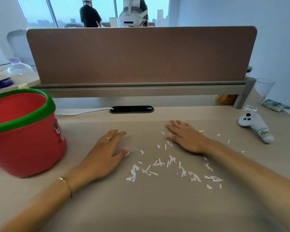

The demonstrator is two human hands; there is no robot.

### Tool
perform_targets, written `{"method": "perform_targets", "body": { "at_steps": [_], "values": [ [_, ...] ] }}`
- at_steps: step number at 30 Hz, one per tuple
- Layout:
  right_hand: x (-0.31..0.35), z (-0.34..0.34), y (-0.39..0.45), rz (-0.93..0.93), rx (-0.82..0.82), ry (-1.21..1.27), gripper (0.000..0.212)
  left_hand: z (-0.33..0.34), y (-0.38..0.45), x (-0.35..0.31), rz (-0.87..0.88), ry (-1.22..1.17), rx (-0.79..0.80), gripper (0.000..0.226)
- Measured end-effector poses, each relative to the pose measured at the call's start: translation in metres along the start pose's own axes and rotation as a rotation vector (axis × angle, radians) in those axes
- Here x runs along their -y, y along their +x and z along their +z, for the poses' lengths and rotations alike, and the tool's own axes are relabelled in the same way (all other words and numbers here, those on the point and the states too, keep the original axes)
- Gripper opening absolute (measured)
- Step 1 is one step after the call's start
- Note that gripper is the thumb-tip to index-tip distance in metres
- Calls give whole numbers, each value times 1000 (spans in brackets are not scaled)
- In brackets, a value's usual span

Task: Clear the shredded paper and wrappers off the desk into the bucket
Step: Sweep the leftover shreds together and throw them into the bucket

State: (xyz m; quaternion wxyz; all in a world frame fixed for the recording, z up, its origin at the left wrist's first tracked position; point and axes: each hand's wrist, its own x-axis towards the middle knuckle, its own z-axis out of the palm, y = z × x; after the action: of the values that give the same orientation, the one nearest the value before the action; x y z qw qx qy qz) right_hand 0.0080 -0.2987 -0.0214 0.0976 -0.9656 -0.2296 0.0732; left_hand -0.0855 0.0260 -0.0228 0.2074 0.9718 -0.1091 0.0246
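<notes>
White shredded paper (171, 166) lies scattered on the light wooden desk (149, 206), mostly in the middle between my arms. My left hand (105, 153) rests flat on the desk, palm down, fingers apart, just left of the shreds. My right hand (186, 136) lies flat too, at the far edge of the scatter, with a few bits around its fingers. Neither hand holds anything. A red bucket with a green rim (23, 131) stands at the left, its mouth facing up. A crumpled wrapper (274, 105) lies at the far right.
A white game controller (256, 126) lies at the right, with a clear glass (259, 94) behind it. A brown partition (141, 54) closes the back, above a cable slot (131, 109) and white cable (84, 112). A plastic bottle (18, 67) and tub sit far left. Two people are beyond the partition.
</notes>
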Motion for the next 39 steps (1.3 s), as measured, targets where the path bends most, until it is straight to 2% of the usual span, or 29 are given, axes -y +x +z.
{"method": "perform_targets", "body": {
  "at_steps": [2,6,10,14,17,22,24,27,31,34,37,39],
  "values": [
    [22,6,-4,-74,15,-19,63,7,-9,0,-50,51,50,66],
    [56,17,-31,-191,60,-34,66,17,-10,-10,-21,188,47,75],
    [57,11,-69,-219,77,38,65,25,-3,-27,4,215,129,90],
    [10,-5,-92,9,-59,108,70,44,24,-58,107,195,190,94],
    [-37,-11,-105,232,-147,97,62,62,48,-92,178,193,212,84],
    [-80,-8,-117,383,-100,28,62,81,56,-146,342,140,285,72],
    [-77,-2,-113,370,-85,-27,63,79,50,-151,396,32,290,69],
    [-52,9,-103,289,-98,-64,65,69,44,-138,379,-67,228,69],
    [-9,20,-100,134,-55,-77,68,59,45,-110,289,-27,170,71],
    [6,18,-109,63,-3,-24,66,59,43,-103,252,19,189,76],
    [3,7,-131,76,-17,63,67,67,39,-113,290,83,221,88],
    [-6,-1,-156,124,-57,81,66,75,36,-125,333,92,221,86]
  ]
}}
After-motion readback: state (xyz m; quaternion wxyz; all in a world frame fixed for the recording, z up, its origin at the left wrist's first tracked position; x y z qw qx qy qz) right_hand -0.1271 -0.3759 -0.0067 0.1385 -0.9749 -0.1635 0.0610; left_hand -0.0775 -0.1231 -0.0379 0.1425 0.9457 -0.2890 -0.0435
